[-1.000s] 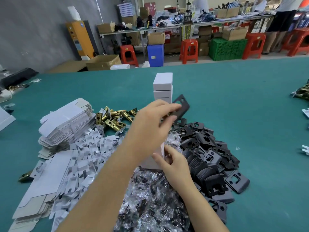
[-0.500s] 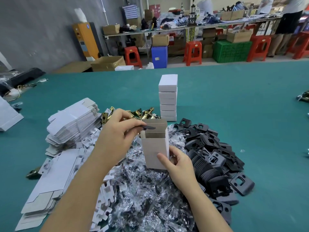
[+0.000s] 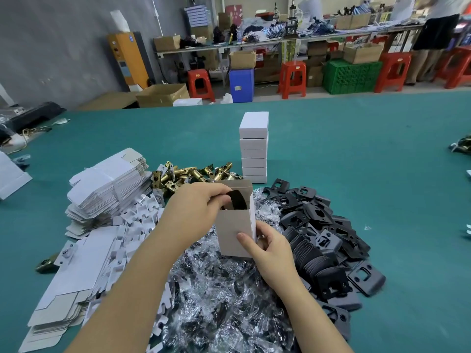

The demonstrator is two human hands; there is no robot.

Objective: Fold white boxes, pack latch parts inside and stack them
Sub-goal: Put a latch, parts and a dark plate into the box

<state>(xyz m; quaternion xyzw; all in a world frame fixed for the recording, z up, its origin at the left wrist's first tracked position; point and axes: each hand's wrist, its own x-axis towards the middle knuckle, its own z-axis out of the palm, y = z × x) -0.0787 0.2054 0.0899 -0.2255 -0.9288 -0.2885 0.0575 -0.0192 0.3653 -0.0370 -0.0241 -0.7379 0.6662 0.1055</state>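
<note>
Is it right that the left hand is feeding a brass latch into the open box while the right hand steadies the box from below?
Not quite. The head view shows the left hand feeding a black plate, not a brass latch, into the open box. The brass latches lie untouched behind it. The right hand does steady the box from below.

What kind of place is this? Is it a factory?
Probably a small packing workshop. A big green table holds heaps of black plates and brass latches, beside a stack of white boxes. Behind it are cardboard cartons and red stools.
</note>
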